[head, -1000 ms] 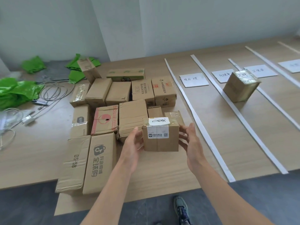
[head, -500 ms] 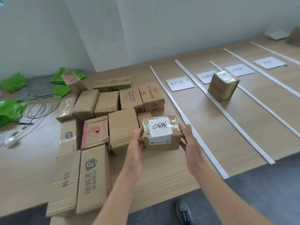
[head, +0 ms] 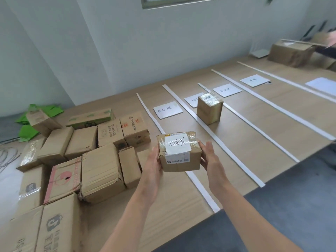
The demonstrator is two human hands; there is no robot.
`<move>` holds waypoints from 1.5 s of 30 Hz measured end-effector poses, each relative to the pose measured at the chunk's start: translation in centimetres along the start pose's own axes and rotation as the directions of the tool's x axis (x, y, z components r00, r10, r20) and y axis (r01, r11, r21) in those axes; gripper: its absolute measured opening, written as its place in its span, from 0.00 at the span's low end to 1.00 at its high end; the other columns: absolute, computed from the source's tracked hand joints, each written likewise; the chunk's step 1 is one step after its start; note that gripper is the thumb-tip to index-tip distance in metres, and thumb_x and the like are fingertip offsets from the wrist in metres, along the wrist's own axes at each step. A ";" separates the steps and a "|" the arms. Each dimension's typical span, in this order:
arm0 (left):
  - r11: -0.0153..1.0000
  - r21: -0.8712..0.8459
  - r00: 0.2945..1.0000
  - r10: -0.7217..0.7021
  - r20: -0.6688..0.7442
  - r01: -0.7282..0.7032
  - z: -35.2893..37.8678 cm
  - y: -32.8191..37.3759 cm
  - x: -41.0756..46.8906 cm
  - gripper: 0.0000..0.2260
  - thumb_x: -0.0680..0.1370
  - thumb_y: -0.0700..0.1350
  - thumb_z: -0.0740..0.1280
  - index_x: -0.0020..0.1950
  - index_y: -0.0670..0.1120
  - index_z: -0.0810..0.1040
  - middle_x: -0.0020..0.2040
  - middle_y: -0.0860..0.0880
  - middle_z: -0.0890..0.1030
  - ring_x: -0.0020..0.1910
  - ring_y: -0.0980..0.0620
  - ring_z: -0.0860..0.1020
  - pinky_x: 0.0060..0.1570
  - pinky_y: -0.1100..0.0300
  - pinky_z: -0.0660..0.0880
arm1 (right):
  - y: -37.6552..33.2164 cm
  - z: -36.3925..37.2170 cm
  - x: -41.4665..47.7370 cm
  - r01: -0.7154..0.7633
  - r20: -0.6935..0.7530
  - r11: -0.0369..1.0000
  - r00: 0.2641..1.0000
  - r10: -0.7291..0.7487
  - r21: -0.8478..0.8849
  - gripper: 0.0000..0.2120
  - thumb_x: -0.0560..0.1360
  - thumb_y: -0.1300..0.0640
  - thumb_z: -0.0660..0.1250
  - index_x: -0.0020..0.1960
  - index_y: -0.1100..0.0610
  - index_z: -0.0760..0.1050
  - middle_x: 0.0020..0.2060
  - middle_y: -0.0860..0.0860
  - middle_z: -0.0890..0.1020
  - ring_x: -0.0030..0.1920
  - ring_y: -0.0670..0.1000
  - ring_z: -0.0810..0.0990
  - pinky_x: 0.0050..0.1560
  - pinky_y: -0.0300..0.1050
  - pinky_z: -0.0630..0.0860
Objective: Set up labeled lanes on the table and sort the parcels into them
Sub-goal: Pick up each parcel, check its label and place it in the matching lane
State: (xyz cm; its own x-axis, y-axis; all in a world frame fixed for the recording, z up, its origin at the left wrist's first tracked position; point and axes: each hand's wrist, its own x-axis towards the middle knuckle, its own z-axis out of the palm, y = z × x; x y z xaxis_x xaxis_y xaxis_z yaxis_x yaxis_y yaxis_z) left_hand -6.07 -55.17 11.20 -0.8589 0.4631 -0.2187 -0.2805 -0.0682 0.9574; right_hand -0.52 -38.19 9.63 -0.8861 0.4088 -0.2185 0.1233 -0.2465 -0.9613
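I hold a small taped cardboard parcel (head: 180, 151) with a handwritten white label on top, lifted above the table. My left hand (head: 154, 160) grips its left side and my right hand (head: 209, 157) grips its right side. It hovers over the leftmost white lane strip (head: 151, 117). Beyond it, white paper lane labels (head: 167, 110) lie between further strips (head: 214, 139). One taped parcel (head: 209, 110) stands upright in the second lane. A cluster of unsorted parcels (head: 98, 166) covers the table to the left.
Green plastic bags (head: 36, 117) and grey cables (head: 7, 157) lie at the far left. A large box (head: 291, 53) sits at the table's far right end, with another person's hand (head: 331, 40) near it. The table's front edge (head: 236, 199) runs diagonally, with dark floor below.
Both hands raised the labelled parcel off the pile and carried it right, over the first lane strip. The camera turned right, so more lanes and the far box came into view.
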 end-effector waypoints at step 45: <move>0.984 -0.167 0.990 -0.080 -0.113 0.061 42.4 -4.8 42.8 0.22 0.88 0.58 0.50 0.65 0.57 0.82 0.65 0.55 0.84 0.61 0.57 0.79 0.61 0.56 0.71 | -12.1 -42.8 40.4 -0.083 -0.065 0.972 0.995 0.070 -0.221 0.24 0.87 0.36 0.49 0.63 0.40 0.82 0.59 0.42 0.87 0.63 0.43 0.83 0.74 0.51 0.72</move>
State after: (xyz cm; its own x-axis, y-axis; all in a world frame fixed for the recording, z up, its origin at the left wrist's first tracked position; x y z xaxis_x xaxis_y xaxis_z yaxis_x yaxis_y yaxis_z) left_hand -23.31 2.43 5.21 -0.8765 0.3643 -0.3146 -0.3996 -0.1863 0.8976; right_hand -18.69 18.91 5.21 -0.8443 0.4469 -0.2957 0.2916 -0.0796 -0.9532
